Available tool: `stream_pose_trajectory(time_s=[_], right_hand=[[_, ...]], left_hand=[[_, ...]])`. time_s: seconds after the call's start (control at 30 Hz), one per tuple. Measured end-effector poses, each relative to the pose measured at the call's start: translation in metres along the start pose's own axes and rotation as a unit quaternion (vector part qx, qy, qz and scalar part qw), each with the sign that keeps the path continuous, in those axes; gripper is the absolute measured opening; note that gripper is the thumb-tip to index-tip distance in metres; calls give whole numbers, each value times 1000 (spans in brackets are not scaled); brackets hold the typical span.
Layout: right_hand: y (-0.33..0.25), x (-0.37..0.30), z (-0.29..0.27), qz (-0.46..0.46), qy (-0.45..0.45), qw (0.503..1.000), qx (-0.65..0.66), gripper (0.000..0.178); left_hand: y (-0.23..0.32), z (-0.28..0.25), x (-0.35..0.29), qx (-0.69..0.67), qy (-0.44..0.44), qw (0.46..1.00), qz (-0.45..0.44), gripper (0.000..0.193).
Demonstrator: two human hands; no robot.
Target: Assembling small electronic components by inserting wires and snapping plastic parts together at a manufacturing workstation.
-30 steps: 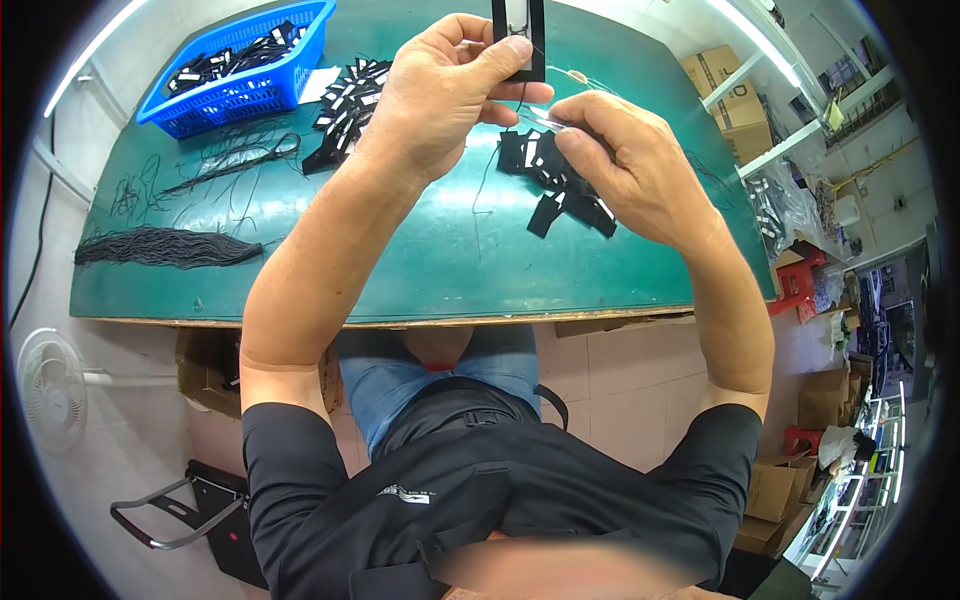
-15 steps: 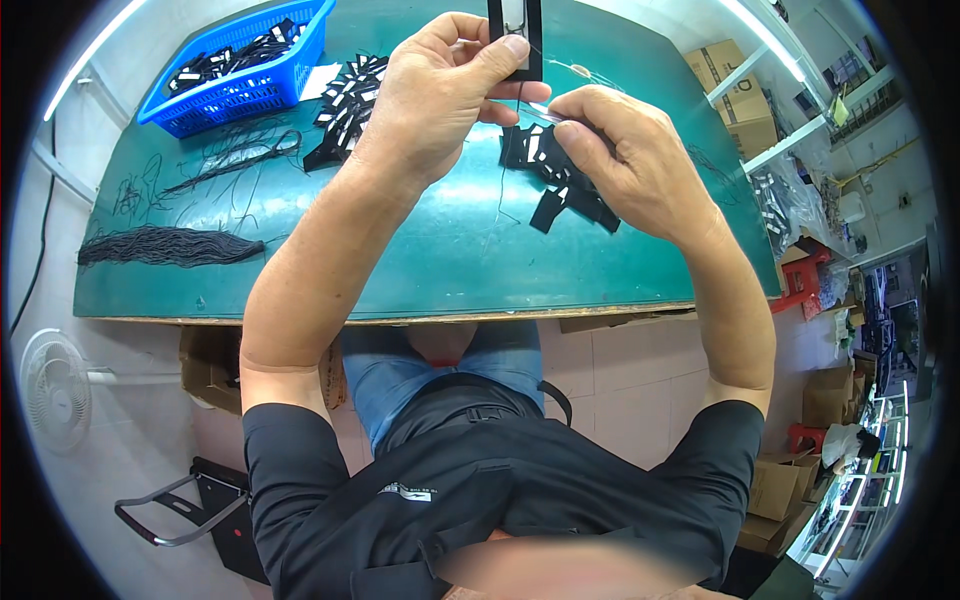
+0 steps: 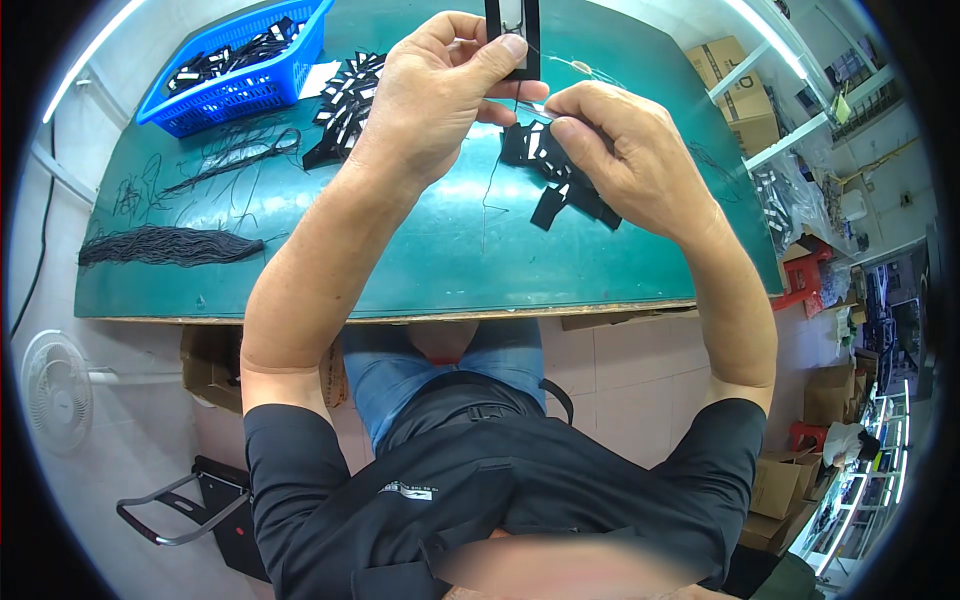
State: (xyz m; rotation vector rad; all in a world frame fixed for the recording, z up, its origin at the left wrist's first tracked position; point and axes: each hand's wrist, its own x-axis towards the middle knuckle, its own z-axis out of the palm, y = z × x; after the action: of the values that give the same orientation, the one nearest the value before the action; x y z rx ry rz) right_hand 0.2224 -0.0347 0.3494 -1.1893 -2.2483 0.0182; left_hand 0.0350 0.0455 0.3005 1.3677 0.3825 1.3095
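My left hand (image 3: 425, 95) pinches a flat black rectangular tag (image 3: 532, 45) with a pale middle, upright at the top of the view. A thin dark cord (image 3: 488, 185) hangs from the tag past the fingers, its loose end over the table. My right hand (image 3: 635, 150) is closed just to the right, thumb against the bent fingers. From its fingertips a slim, shiny tool (image 3: 541, 109) points toward the cord; its kind is too small to make out. Below and partly behind this hand lies a small heap of black tags (image 3: 547, 205).
Left of my left arm, a larger pile of black tags (image 3: 345, 105) lies on the green table (image 3: 420, 270). Behind it stands a blue basket (image 3: 230, 100) holding more. A bundle of dark cords (image 3: 170, 245) and loose strands lie at the left. The table's front edge runs before my lap.
The cord's hanging end has swung a little to the left. My right hand has shifted very slightly left; my left hand keeps its hold on the tag.
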Motion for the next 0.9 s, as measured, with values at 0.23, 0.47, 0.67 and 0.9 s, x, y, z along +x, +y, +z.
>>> stream_pose_trajectory(time_s=[0.23,0.47,0.67,0.9], right_hand=[[2,1,5,1,2,1000,-11,16],[2,3,8,0,1,1000,-24,15],[8,2,14,8,1,1000,-30,14],[60,-26,45,22,16,999,-20,15]], left_hand=[[-1,-1,-2,-8,-4,1000,-4,22],[0,-3,-4,-2,1,1000,-7,22],[-4,-6,-2,-3,3,1000,-18,22],[-41,-30,2,40,15,997,-62,21]])
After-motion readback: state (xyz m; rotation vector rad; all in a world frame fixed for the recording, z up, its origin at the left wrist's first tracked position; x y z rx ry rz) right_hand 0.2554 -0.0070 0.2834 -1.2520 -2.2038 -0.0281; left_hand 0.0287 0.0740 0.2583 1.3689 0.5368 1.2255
